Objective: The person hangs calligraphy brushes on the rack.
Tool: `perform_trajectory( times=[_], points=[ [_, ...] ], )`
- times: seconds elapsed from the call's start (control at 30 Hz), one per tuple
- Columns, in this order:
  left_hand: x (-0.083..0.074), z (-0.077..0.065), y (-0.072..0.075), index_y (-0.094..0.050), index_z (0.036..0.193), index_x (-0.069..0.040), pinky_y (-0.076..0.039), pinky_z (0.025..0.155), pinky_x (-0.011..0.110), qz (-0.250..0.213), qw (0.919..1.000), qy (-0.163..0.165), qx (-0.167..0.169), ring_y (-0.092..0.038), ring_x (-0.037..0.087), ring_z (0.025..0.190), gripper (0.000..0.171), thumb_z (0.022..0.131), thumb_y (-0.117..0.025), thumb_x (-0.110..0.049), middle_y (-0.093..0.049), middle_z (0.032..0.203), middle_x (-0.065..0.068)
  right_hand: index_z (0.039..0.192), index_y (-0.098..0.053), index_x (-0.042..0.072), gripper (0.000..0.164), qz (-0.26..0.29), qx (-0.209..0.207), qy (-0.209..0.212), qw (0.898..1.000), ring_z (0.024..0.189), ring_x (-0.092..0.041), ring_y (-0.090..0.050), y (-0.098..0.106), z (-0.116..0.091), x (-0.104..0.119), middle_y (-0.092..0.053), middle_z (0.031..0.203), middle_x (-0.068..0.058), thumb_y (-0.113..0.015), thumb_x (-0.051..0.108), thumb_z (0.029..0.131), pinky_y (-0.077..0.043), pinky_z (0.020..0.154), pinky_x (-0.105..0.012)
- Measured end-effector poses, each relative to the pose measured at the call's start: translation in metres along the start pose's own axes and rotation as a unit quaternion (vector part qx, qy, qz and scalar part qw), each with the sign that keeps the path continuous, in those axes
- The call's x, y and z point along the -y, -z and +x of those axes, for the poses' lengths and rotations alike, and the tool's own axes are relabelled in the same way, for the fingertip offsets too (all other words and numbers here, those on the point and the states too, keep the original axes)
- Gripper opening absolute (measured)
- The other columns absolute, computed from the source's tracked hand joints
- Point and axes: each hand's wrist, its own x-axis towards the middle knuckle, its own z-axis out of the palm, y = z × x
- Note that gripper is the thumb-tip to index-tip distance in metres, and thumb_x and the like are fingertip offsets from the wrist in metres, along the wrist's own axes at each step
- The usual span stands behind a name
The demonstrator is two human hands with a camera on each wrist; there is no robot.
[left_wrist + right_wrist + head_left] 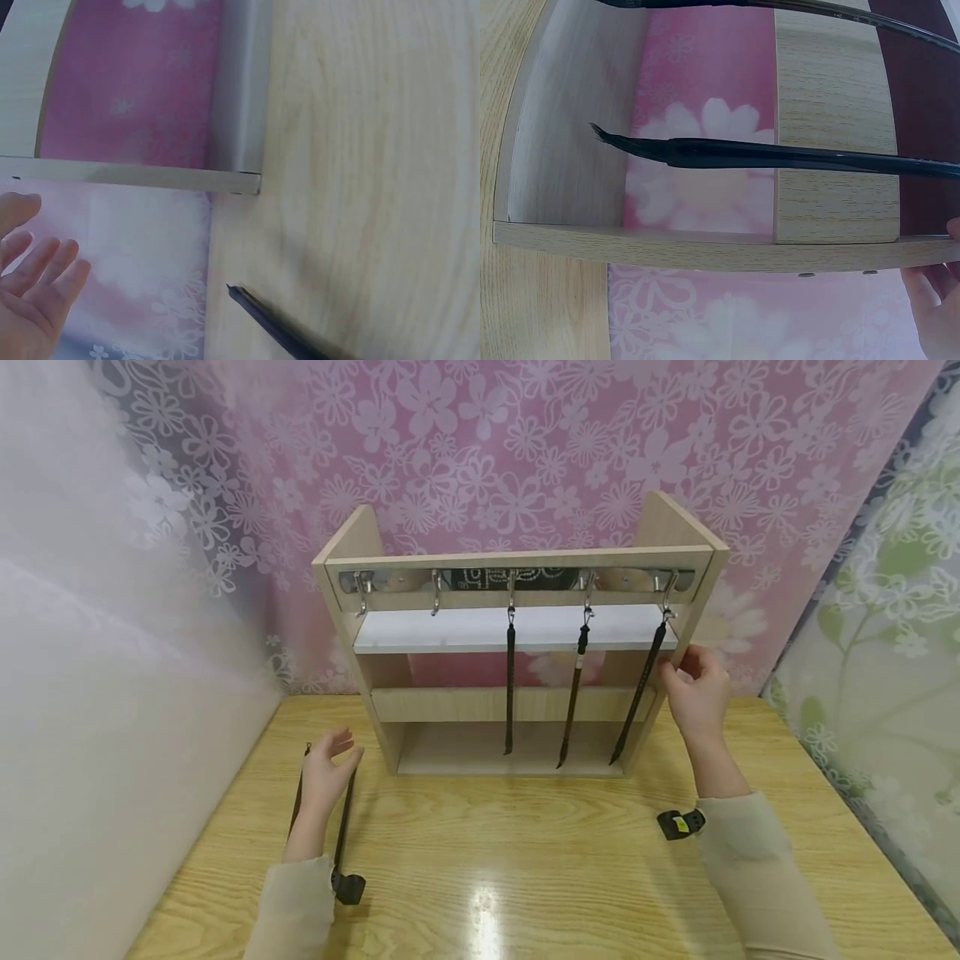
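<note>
My right hand [699, 693] pinches the right side panel of a small wooden shelf [513, 706] near mid-height. In the right wrist view its thumb and fingers lie on either side of the panel's edge. My left hand [324, 772] hovers left of the shelf, fingers loosely spread and holding nothing. Beneath that arm lie two dark brushes on the table, one on the left [297, 802] and one on the right [345, 822], partly covered. Three calligraphy brushes hang tip-down from hooks: a left one [510, 693], a middle one [574, 693] and a right one [643, 689].
A metal hook rail [401, 580] runs along the shelf's top front; its two left hooks carry nothing. The shelf stands at the back of a wood-grain table [525, 852]. A pink flowered cloth [480, 452] hangs behind, with pale sheets on both sides.
</note>
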Motion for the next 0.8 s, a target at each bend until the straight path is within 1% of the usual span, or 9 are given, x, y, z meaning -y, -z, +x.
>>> perform_trajectory(
  times=[0.07,0.17,0.37,0.43,0.57,0.67,0.8],
  points=[
    [0.0,-0.004,0.002,-0.052,0.117,-0.009,-0.052,0.066,0.046,0.008,0.9999,0.008,0.0,-0.058,0.02,0.093,0.044,0.079,-0.067,-0.025,-0.058,0.11,0.006,0.099,-0.058,-0.007,0.025,-0.001,0.0,-0.001,1.0,0.077,0.001,-0.05,0.0,0.0,0.0,-0.055,0.084,0.001,-0.059,0.008,0.079,-0.046,0.071,-0.016],
    [0.001,-0.008,0.005,-0.052,0.117,-0.009,-0.053,0.066,0.044,0.021,0.9994,0.025,0.01,-0.057,0.02,0.092,0.044,0.079,-0.066,-0.027,-0.057,0.109,0.005,0.099,-0.058,-0.007,0.025,0.0,0.0,0.0,1.0,0.077,0.002,-0.05,0.0,0.0,0.001,-0.055,0.085,0.001,-0.059,0.007,0.079,-0.046,0.071,-0.016],
    [0.003,-0.016,0.01,-0.051,0.118,-0.011,-0.052,0.069,0.041,0.028,0.9966,0.071,0.03,-0.056,0.02,0.094,0.044,0.08,-0.065,-0.029,-0.056,0.11,0.004,0.1,-0.057,-0.007,0.025,0.004,0.004,-0.008,1.0,0.077,0.0,-0.05,0.0,0.001,0.001,-0.054,0.084,0.003,-0.059,0.008,0.079,-0.045,0.071,-0.015],
    [0.004,-0.018,0.011,-0.051,0.118,-0.01,-0.052,0.07,0.042,0.032,0.9955,0.082,0.036,-0.056,0.022,0.094,0.044,0.081,-0.064,-0.029,-0.056,0.11,0.006,0.1,-0.057,-0.007,0.026,0.002,0.005,-0.01,1.0,0.078,0.0,-0.05,0.001,0.001,0.001,-0.054,0.084,0.003,-0.059,0.008,0.079,-0.045,0.07,-0.015],
    [0.004,-0.022,0.014,-0.051,0.117,-0.008,-0.052,0.07,0.041,0.041,0.9938,0.095,0.042,-0.057,0.024,0.093,0.042,0.08,-0.065,-0.023,-0.056,0.108,0.008,0.099,-0.057,-0.007,0.026,0.007,0.007,-0.013,1.0,0.077,0.0,-0.05,0.001,0.0,0.002,-0.054,0.083,0.005,-0.059,0.009,0.079,-0.044,0.07,-0.014],
    [0.002,-0.027,0.017,-0.05,0.116,-0.005,-0.053,0.069,0.041,0.046,0.9926,0.1,0.051,-0.057,0.026,0.091,0.041,0.08,-0.065,-0.018,-0.057,0.107,0.011,0.1,-0.057,-0.007,0.026,0.012,0.007,-0.014,1.0,0.077,0.0,-0.05,0.001,-0.001,0.003,-0.053,0.083,0.005,-0.059,0.009,0.079,-0.045,0.07,-0.014],
    [-0.003,-0.033,0.022,-0.048,0.116,-0.002,-0.053,0.069,0.04,0.049,0.99,0.112,0.07,-0.057,0.029,0.091,0.042,0.081,-0.064,-0.019,-0.056,0.107,0.016,0.099,-0.057,-0.007,0.025,0.01,0.009,-0.015,1.0,0.078,-0.001,-0.05,0.002,-0.002,0.002,-0.053,0.083,0.006,-0.059,0.009,0.079,-0.045,0.07,-0.015]
  ],
)
